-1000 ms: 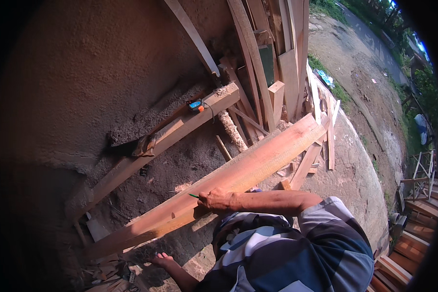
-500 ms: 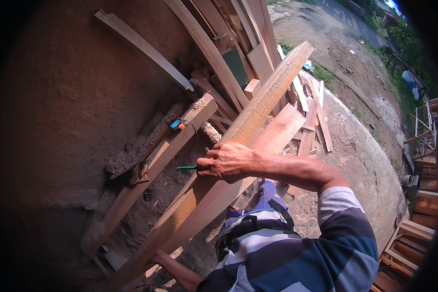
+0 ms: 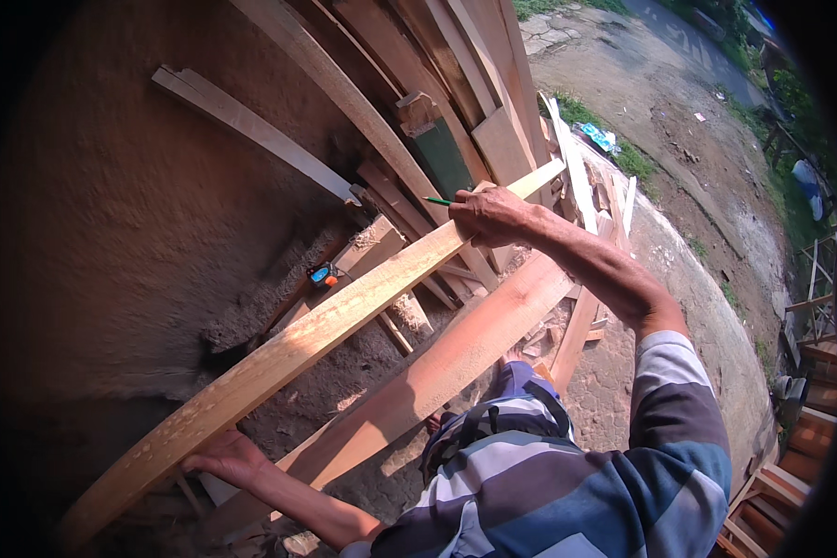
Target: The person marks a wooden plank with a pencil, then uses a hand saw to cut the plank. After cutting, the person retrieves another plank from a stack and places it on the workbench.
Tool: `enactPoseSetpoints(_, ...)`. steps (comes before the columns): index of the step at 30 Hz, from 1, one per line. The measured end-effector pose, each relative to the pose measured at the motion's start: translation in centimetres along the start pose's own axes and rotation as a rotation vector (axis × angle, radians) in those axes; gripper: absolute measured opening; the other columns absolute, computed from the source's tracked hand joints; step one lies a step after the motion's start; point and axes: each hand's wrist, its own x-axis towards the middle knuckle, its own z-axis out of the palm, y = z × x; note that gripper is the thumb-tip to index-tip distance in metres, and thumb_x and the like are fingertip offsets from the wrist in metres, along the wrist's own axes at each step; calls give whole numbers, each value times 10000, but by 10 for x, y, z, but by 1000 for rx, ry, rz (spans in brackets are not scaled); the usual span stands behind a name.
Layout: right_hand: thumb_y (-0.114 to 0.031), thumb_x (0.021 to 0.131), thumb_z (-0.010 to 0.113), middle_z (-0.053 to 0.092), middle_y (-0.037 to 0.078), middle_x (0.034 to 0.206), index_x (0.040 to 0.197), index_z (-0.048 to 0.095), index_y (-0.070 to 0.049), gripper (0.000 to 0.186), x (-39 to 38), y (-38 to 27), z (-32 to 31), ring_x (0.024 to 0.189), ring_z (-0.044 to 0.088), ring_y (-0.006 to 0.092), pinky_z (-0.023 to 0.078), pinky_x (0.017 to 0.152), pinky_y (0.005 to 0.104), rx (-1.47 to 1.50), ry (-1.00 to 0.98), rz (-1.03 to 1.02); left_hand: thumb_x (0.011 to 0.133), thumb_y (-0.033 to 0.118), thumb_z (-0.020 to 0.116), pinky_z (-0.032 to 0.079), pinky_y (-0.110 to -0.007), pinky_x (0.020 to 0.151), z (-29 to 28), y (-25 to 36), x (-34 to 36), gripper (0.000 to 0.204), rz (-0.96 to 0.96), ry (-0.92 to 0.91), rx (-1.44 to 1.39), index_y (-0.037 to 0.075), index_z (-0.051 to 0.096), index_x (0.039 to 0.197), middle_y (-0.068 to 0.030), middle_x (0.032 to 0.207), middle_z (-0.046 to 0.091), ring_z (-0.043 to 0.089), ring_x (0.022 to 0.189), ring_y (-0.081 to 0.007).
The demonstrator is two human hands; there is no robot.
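A long pale wooden plank (image 3: 335,321) runs from the lower left up toward the upper right. Near its far end, my right hand (image 3: 498,214) is closed around it, and a green pencil (image 3: 439,201) sticks out of the same hand. My left hand (image 3: 228,458) grips the plank's lower stretch from the near side; some of its fingers are hidden beneath the wood. Below the plank lies a wider reddish board (image 3: 437,372), apart from both hands. Partly behind the plank is a thick wooden beam (image 3: 372,244), with a small blue and orange device (image 3: 323,275) on it.
Tall boards (image 3: 381,102) lean together at the back, beside a brown wall (image 3: 158,232). A loose white-edged strip (image 3: 251,130) rests against that wall. Offcuts (image 3: 581,335) lie on the ground at right. Wooden frames (image 3: 763,502) stand at the far right.
Both hands have lifted the pale plank off the reddish board and shifted it leftward, over the beam. My right hand moved up and away; my left hand came further into view.
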Motion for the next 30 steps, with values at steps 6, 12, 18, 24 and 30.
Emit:
enactPoseSetpoints(6, -234, 685, 875, 626, 143, 1085, 1149, 542, -66, 596, -31, 68, 50, 1027, 672, 382, 574, 835, 495, 161, -63, 177, 854, 822, 558, 394, -515, 1170, 149, 8, 10, 1029, -54, -87, -289, 155, 261, 1580, -134, 1545, 382, 416, 1437, -289)
enactPoseSetpoints(12, -259, 708, 895, 606, 150, 1253, 1225, 613, -93, 613, -57, 121, 95, 1197, 616, 354, 516, 1000, 449, 324, -47, 454, 759, 763, 746, 407, -519, 1134, 287, -42, -30, 1181, -127, -244, -236, 50, 252, 1560, -169, 1525, 358, 394, 1417, -321)
enactPoseSetpoints(18, -110, 813, 781, 581, 217, 1279, 1444, 482, -83, 698, -136, 139, 107, 1149, 606, 432, 525, 951, 487, 494, 401, 661, 766, 339, 925, 435, -384, 1061, 407, -108, -79, 812, -195, -408, -519, 13, 509, 1382, -52, 1284, 578, 535, 1197, -194)
enactPoseSetpoints(24, 124, 792, 492, 624, 187, 1275, 1409, 502, -33, 637, -250, 80, 122, 1235, 622, 309, 508, 1021, 383, 644, 635, 837, 800, 350, 914, 504, -315, 927, 488, -191, -134, 607, -258, -564, -406, 29, 602, 1210, -33, 1122, 658, 611, 1027, -149)
enactPoseSetpoints(30, 62, 984, 494, 739, 131, 958, 1288, 569, -62, 337, -299, -6, 98, 942, 738, 262, 561, 846, 382, 719, 791, 991, 825, 417, 883, 524, -311, 819, 571, -269, -123, 563, -289, -825, -255, 10, 639, 1128, -48, 1042, 716, 646, 913, -138)
